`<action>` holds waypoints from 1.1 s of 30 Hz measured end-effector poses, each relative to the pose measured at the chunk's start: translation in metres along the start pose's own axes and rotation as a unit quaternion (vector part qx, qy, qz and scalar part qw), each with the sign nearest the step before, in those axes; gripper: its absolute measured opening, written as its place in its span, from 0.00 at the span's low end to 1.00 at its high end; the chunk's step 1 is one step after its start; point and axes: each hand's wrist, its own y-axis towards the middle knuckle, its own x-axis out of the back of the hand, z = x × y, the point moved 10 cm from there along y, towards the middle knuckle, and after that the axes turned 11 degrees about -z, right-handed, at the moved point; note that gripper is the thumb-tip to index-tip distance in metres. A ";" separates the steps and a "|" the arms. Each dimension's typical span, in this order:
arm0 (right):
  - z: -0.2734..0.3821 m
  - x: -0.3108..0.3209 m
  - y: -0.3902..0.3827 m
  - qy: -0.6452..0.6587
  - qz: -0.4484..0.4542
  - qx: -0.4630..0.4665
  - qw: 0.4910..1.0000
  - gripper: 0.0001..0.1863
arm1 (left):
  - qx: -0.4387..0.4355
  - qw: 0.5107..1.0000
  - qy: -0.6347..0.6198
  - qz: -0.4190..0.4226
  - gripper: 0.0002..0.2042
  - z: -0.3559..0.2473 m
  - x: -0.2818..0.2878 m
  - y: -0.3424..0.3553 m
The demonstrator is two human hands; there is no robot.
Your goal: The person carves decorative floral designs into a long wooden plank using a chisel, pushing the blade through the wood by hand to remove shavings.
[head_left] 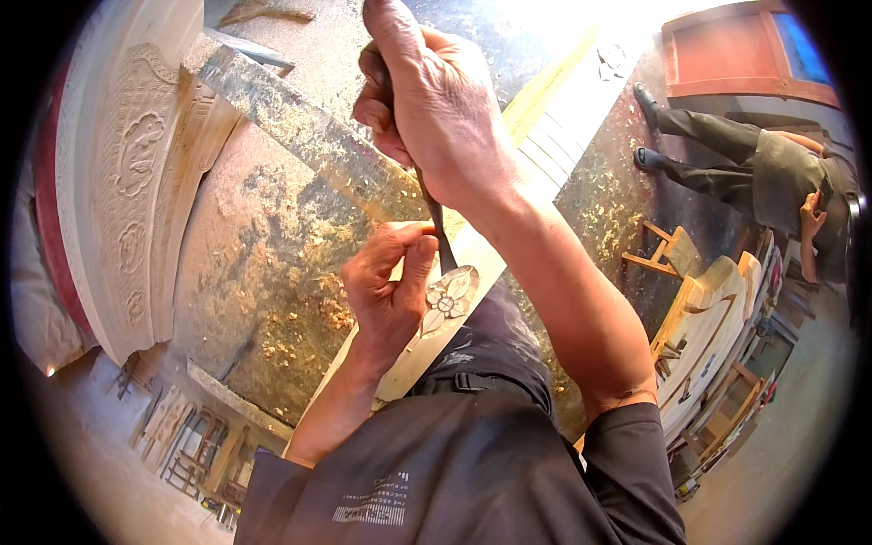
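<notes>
My right hand [436, 118] is closed around the upper part of a carving chisel [436, 211], and its thumb points up along the tool. Lower down, the fingers of my left hand [386, 286] pinch the chisel's shaft near the blade. The blade slants down to the top edge of an oval wooden flower carving [447, 304] with petals and a round centre. That carving lies on a long pale wooden board [481, 247], which runs from near my lap to the far upper right. The edge of my left hand rests beside the carving. Most of the chisel's handle is hidden by my right hand.
A large carved wooden panel [136, 182] stands at the left. Wood shavings [282, 331] cover the floor and a dusty beam [300, 136]. At the right, a person [790, 177] stands near a red cabinet [727, 54]; a small wooden stool [668, 252] and a curved wooden piece [695, 341] are nearer.
</notes>
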 end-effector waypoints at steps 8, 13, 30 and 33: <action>-0.008 0.011 -0.001 -0.045 -0.007 0.029 0.999 0.34 | -0.005 0.999 0.023 0.035 0.06 0.000 -0.013 -0.001; -0.009 0.014 -0.002 -0.076 -0.012 0.042 0.996 0.34 | -0.006 0.999 0.029 0.038 0.07 0.001 -0.015 0.000; -0.001 0.019 -0.005 -0.057 -0.027 0.054 0.997 0.34 | -0.027 0.998 0.048 0.032 0.06 -0.003 -0.016 0.001; -0.007 0.020 -0.002 -0.057 -0.034 0.036 0.997 0.34 | -0.011 0.999 0.046 0.026 0.05 0.001 -0.016 -0.001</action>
